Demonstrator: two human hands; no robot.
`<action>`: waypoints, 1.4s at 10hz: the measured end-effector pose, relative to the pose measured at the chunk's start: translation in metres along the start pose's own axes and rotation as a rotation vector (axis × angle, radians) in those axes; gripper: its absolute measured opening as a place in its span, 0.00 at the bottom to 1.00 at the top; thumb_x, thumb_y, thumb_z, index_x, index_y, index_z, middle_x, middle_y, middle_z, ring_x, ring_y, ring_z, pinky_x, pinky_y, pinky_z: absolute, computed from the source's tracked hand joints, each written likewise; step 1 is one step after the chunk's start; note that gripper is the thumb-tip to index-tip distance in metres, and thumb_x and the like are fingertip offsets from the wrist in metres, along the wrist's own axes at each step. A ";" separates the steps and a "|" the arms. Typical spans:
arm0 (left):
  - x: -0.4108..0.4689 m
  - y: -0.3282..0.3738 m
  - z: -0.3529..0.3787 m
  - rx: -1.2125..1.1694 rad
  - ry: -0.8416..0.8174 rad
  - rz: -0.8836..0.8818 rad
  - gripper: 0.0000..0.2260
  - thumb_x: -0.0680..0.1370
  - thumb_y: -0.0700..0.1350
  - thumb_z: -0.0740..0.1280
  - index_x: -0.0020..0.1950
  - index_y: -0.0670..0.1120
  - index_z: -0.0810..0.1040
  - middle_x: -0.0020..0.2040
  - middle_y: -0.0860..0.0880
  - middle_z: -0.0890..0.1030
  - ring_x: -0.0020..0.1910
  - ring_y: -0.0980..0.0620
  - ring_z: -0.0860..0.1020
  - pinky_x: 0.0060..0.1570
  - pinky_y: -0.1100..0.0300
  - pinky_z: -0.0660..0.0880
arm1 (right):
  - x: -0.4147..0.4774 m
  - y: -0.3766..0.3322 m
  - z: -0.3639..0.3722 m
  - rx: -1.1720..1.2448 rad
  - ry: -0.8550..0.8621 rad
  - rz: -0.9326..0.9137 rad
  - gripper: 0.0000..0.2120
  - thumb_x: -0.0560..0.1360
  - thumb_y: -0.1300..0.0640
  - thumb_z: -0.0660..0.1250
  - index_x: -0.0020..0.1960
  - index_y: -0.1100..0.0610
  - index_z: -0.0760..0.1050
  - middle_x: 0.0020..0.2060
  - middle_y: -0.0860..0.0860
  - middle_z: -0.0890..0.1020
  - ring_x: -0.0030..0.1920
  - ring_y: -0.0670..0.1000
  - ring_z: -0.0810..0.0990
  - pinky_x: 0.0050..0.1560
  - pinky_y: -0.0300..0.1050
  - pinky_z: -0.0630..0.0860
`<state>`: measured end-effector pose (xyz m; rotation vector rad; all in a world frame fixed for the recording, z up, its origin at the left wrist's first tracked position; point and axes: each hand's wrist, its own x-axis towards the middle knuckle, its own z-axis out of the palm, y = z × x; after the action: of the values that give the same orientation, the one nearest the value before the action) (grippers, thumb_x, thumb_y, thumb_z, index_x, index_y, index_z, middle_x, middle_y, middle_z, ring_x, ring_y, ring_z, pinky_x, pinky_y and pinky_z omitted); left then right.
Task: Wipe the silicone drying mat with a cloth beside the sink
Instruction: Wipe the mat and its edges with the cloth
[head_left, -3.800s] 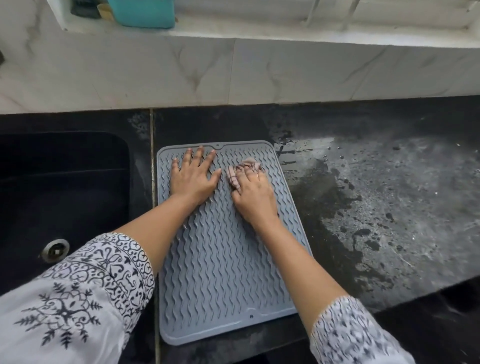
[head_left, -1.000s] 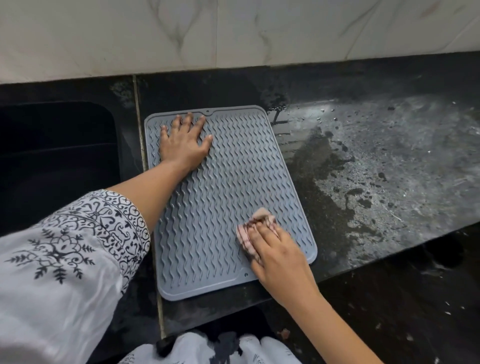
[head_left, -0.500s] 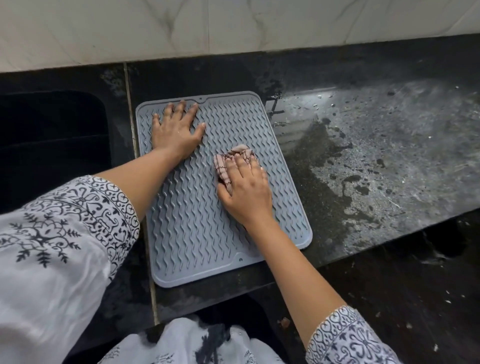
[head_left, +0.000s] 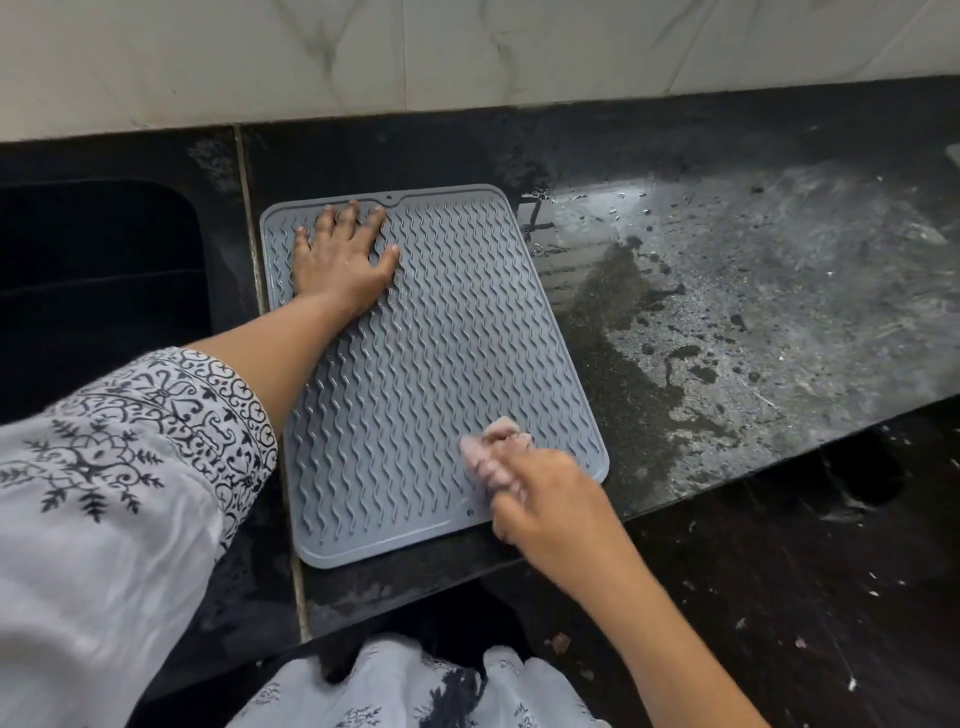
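A grey silicone drying mat (head_left: 441, 332) with wavy ridges lies on the black counter just right of the sink. My left hand (head_left: 340, 260) presses flat on its far left corner, fingers spread and straight. My right hand (head_left: 550, 506) grips a small bunched pinkish cloth (head_left: 491, 454) and holds it against the mat's near right corner. The hand and cloth are blurred by motion.
A black sink (head_left: 98, 291) sits to the left of the mat. The black counter (head_left: 753, 291) to the right is wet with patches and droplets. A pale marble wall (head_left: 467, 52) runs along the back. The counter's front edge passes just below the mat.
My right hand has pulled the cloth from the middle of the mat down to its near right corner. My left hand has stayed pressed on the far left corner.
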<state>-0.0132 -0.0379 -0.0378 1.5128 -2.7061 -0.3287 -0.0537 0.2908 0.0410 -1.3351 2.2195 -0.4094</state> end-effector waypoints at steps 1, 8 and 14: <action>-0.001 0.000 -0.001 -0.005 -0.001 0.003 0.28 0.79 0.63 0.48 0.77 0.58 0.49 0.79 0.51 0.49 0.77 0.47 0.46 0.73 0.44 0.43 | 0.041 -0.013 -0.031 0.251 0.143 0.060 0.18 0.77 0.54 0.59 0.66 0.51 0.72 0.50 0.49 0.80 0.46 0.50 0.78 0.43 0.46 0.75; 0.001 0.001 -0.001 -0.007 -0.002 0.003 0.28 0.79 0.63 0.48 0.77 0.58 0.50 0.79 0.50 0.50 0.77 0.47 0.47 0.72 0.43 0.43 | -0.029 0.020 0.046 -0.427 0.001 -0.105 0.29 0.68 0.55 0.67 0.68 0.57 0.70 0.64 0.55 0.75 0.64 0.60 0.72 0.63 0.57 0.71; 0.000 -0.001 -0.003 -0.019 -0.015 0.021 0.28 0.78 0.64 0.48 0.77 0.58 0.50 0.79 0.50 0.50 0.77 0.46 0.47 0.72 0.43 0.43 | -0.038 0.013 0.053 -0.504 0.191 -0.134 0.23 0.69 0.59 0.68 0.64 0.55 0.74 0.59 0.53 0.79 0.60 0.60 0.76 0.52 0.55 0.76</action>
<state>-0.0118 -0.0384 -0.0353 1.4814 -2.7206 -0.3664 -0.0183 0.3303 0.0013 -1.7710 2.5033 -0.0152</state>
